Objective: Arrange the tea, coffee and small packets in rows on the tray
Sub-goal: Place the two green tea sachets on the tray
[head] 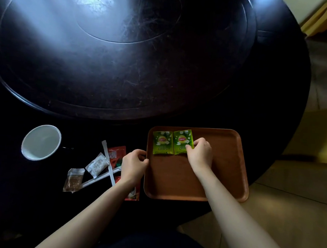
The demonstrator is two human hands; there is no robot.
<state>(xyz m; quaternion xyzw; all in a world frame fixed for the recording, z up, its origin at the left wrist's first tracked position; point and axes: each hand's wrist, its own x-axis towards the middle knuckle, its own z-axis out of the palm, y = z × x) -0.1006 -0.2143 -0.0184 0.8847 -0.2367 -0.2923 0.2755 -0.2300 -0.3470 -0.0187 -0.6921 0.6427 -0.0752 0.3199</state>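
A brown wooden tray lies on the dark table near its front edge. Two green Lipton tea packets sit side by side in its far left corner: the left one lies free, the right one is pinched at its right edge by my right hand. My left hand grips the tray's left rim. Left of the tray lie loose packets: a red one, a white sachet, a clear brown-filled packet, two long white sticks, and another red packet partly under my left forearm.
A white cup stands on the table to the far left of the packets. A large dark turntable fills the middle of the round table behind the tray. Tiled floor shows at the right past the table's edge.
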